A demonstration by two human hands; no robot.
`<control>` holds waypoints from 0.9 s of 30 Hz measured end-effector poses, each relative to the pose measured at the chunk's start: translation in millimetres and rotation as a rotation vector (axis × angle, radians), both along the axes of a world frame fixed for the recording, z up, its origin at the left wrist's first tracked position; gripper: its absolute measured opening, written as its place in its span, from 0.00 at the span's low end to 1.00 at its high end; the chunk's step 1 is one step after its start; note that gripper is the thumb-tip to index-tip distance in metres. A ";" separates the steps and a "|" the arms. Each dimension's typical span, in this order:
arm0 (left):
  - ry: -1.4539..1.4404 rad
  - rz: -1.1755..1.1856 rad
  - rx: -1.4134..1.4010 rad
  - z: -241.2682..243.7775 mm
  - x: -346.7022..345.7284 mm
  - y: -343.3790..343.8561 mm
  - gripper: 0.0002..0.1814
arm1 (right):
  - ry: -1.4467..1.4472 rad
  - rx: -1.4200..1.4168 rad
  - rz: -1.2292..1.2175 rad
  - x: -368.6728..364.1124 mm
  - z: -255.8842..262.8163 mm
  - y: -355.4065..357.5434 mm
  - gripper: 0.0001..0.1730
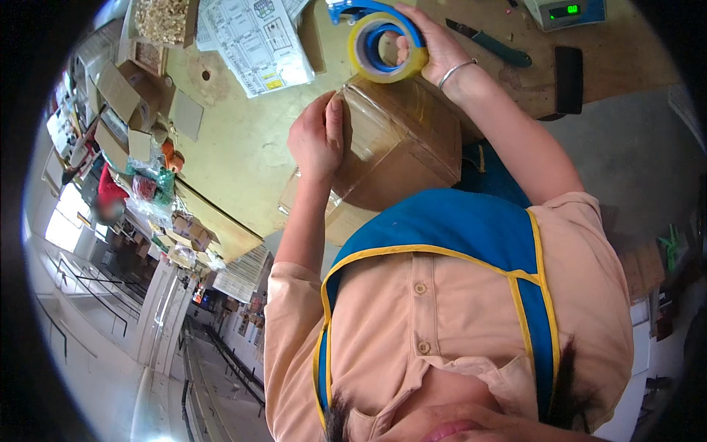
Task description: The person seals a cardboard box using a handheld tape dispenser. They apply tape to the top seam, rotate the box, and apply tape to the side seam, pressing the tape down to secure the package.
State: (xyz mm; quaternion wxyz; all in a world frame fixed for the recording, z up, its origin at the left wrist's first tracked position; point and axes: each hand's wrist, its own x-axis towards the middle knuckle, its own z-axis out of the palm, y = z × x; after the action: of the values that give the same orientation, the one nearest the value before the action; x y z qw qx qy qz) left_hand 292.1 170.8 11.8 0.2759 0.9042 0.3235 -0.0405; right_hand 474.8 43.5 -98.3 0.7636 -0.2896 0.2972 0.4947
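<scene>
My right hand (436, 47) grips a blue hand-held tape dispenser (345, 8) loaded with a roll of clear yellowish packing tape (353, 50). The roll sits right at the far edge of a brown cardboard box (397, 160). Shiny clear tape runs over the upper face and edges of this box, which stands tilted against the front of my blue apron (442, 221). With fingers curled and thumb along the edge, my left hand (317, 135) holds the box's left side. Its fingertips are partly hidden.
A utility knife (491, 44) and a black block-shaped object (569, 80) lie right on the worktable (243, 149). Behind them is a digital scale (563, 14). Printed sheets (259, 47) lie at the back. Open cartons (132, 94) and bagged goods crowd the left, near a person in red.
</scene>
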 end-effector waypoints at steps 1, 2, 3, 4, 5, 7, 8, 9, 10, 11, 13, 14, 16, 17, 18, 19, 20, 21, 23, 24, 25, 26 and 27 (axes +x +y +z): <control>-0.013 0.002 0.010 1.0 0.4 -3.2 0.18 | 0.046 -0.020 0.010 -1.4 -23.1 -7.1 0.14; -0.013 -0.003 -0.002 -0.8 2.6 -3.2 0.18 | 0.046 -0.093 0.016 -2.9 -39.6 -8.7 0.14; -0.010 -0.001 -0.010 -1.9 2.5 -1.4 0.18 | 0.040 -0.138 0.000 -1.9 -33.9 -5.4 0.13; -0.009 -0.001 -0.017 -2.6 2.9 1.1 0.17 | 0.033 -0.182 -0.019 0.1 -19.4 2.2 0.13; -0.005 -0.004 -0.003 -3.1 1.2 1.5 0.18 | 0.027 -0.226 -0.038 1.0 -6.2 4.8 0.12; -0.001 -0.002 0.030 -6.4 -5.3 1.9 0.18 | 0.025 -0.049 0.050 1.2 13.2 -7.7 0.12; 0.017 0.011 0.014 -7.1 -4.3 3.5 0.18 | 0.065 -0.013 0.112 6.3 24.7 -8.0 0.12; 0.037 0.019 -0.006 -5.5 -1.5 3.7 0.18 | 0.055 0.030 0.103 6.0 15.3 -7.2 0.12; 0.061 0.025 -0.020 -0.9 0.1 2.4 0.18 | 0.048 0.080 0.091 9.1 3.5 -3.5 0.13; 0.066 0.021 -0.018 1.4 -0.9 -0.2 0.18 | 0.042 0.130 0.078 7.2 -5.3 -2.2 0.13; 0.044 0.005 0.006 -0.5 5.8 2.5 0.18 | -0.004 0.020 0.005 7.5 5.4 18.7 0.19; 0.021 -0.019 0.052 -3.5 3.5 3.6 0.19 | -0.012 0.013 0.006 10.2 13.1 13.5 0.20; 0.032 0.010 0.004 -6.9 -0.2 7.1 0.19 | -0.155 0.005 0.084 0.8 48.7 -7.9 0.18; 0.043 0.030 -0.026 -6.4 -1.9 4.5 0.19 | -0.291 0.007 0.162 -6.7 54.0 -28.5 0.21; 0.015 0.033 -0.018 -5.9 0.5 2.4 0.19 | -0.337 0.043 0.162 -14.3 61.4 -50.5 0.19; 0.024 0.025 -0.012 -6.4 -1.0 2.2 0.20 | -0.381 0.084 0.160 -22.0 69.5 -72.9 0.21; 0.030 0.018 -0.004 -9.0 -4.5 3.5 0.20 | -0.363 0.058 0.199 -27.6 81.0 -96.6 0.22; 0.036 0.012 0.006 -10.6 -5.8 3.4 0.20 | -0.343 0.037 0.240 -33.8 91.9 -120.1 0.24; 0.028 0.028 0.033 -7.9 -8.3 -1.7 0.21 | -0.139 -0.045 0.191 -54.4 74.8 -168.3 0.23; 0.036 0.014 0.052 -9.5 -9.6 -0.7 0.21 | -0.073 -0.029 0.159 -59.7 76.0 -183.0 0.23; 0.044 0.005 0.071 -9.8 -10.1 -0.1 0.22 | -0.030 -0.071 0.159 -65.0 76.2 -191.7 0.23; 0.076 0.024 0.059 -8.9 -9.5 1.4 0.22 | -0.045 -0.006 0.148 -64.1 67.2 -190.0 0.23; 0.112 0.043 0.045 -2.5 -5.6 -0.7 0.22 | -0.054 0.057 0.135 -64.7 56.0 -185.0 0.22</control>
State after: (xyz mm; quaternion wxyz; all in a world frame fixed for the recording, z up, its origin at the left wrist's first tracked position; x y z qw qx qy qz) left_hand 286.5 170.1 9.3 0.2376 0.8994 0.3585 -0.0778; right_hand 410.2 -141.5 -42.4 0.7440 -0.3002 0.2421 0.5456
